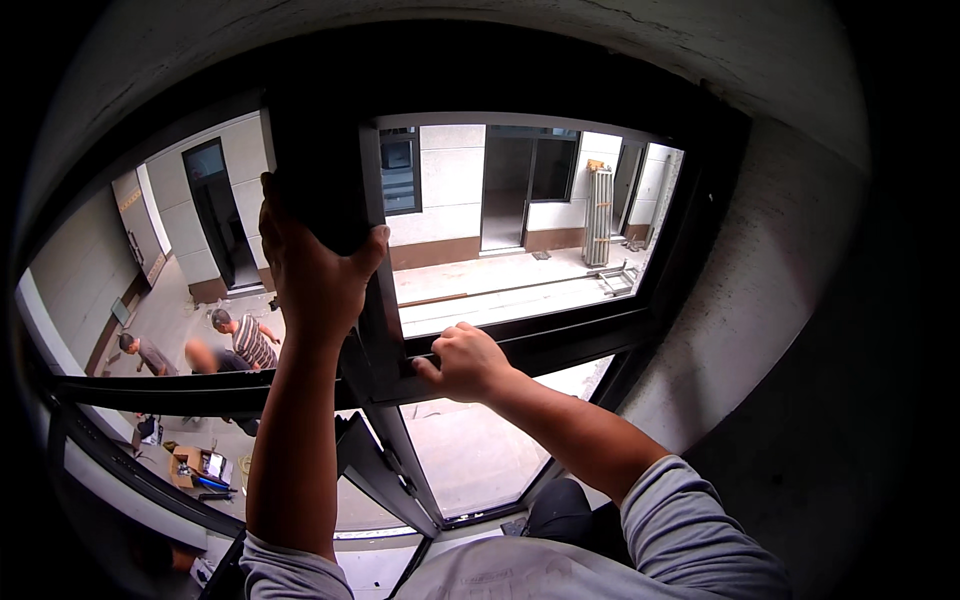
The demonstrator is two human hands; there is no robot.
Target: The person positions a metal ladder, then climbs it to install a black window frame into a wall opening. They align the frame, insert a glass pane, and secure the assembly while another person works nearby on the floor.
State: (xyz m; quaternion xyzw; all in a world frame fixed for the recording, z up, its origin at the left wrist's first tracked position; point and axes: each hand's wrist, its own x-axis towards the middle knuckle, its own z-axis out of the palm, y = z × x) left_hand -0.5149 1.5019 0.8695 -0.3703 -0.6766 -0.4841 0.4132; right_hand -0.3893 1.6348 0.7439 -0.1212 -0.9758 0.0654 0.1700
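Observation:
A large dark window frame [315, 140] fills the middle of the view, with a dark sash [560, 338] in its upper right opening. My left hand [318, 275] is raised against the wide upright post, its fingers along the left edge and its thumb against the right side, by the sash. Lower and to the right, my right hand [468, 362] curls over the sash's bottom rail near its left corner, thumb toward the post. The undersides of both grips are hidden.
Below, a narrow casement [375, 470] stands ajar. A pale wall reveal [740, 270] borders the right side. Outside, several people [252, 342] are in a courtyard at left, near a cardboard box [190, 465] of tools. A bundle of long profiles [598, 215] leans on the far wall.

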